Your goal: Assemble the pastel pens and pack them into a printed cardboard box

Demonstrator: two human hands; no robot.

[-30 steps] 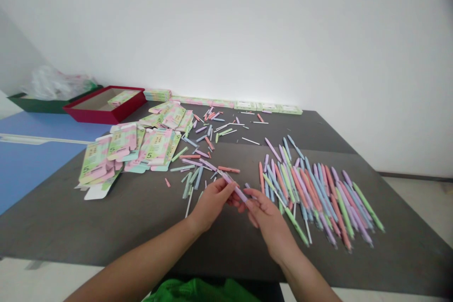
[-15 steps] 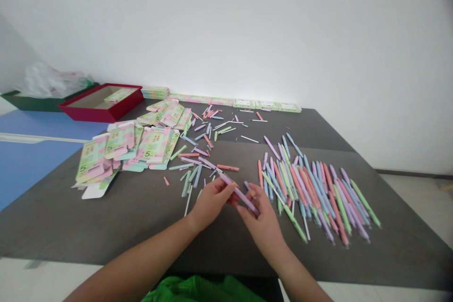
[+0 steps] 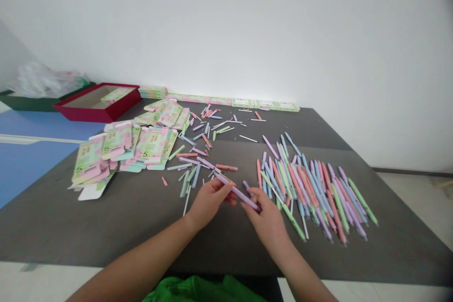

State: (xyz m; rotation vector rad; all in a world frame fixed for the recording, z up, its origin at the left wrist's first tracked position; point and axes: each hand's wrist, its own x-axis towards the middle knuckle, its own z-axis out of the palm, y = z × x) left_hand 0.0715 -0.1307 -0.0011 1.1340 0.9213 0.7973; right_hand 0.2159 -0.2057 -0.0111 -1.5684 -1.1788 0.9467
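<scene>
Left hand [image 3: 210,203] and right hand [image 3: 265,222] curl close together.

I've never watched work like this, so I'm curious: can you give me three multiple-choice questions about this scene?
1. Where is the pile of pens? A) On the floor B) On the table, at the right C) Under the table
2. What colour is the pen between the left hand and the right hand? A) Green B) Red C) Lilac
3. What state is the red box in? A) Open, with a card inside B) Lidded shut C) Upside down

1 B: it lies right of both hands.
2 C: it shows pale purple.
3 A: no lid covers it.
</scene>
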